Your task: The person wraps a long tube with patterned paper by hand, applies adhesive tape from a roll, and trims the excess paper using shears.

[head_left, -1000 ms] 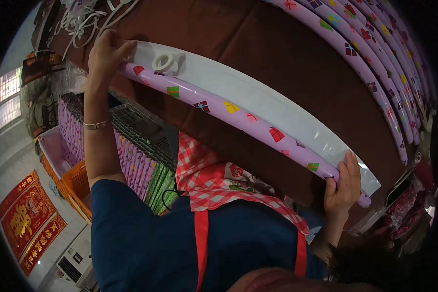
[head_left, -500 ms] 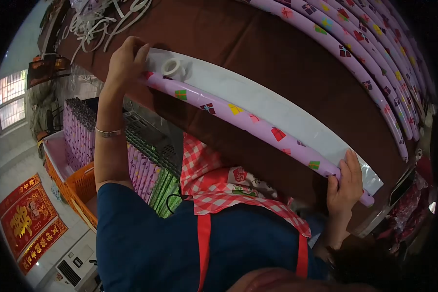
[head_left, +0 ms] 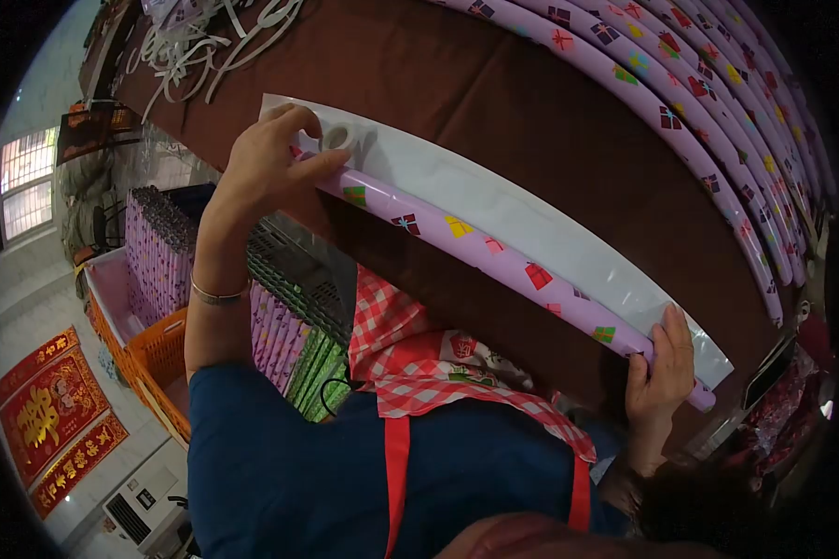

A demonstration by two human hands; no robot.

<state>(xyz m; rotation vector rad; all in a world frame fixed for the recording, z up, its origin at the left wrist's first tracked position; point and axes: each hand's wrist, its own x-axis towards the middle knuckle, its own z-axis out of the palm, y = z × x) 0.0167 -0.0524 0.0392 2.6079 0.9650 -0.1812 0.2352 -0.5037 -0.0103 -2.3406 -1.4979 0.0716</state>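
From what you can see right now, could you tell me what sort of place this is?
Probably a small gift-wrap packing workshop: finished rolls lie in a row on the brown-covered table, and an orange crate holds more rolls upright.

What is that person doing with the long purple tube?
A person is holding a long roll of purple gift-wrap paper against a clear plastic sleeve on a brown table. The left hand grips one end, close to a roll of tape. The right hand holds the other end. More purple rolls lie side by side farther back on the table.
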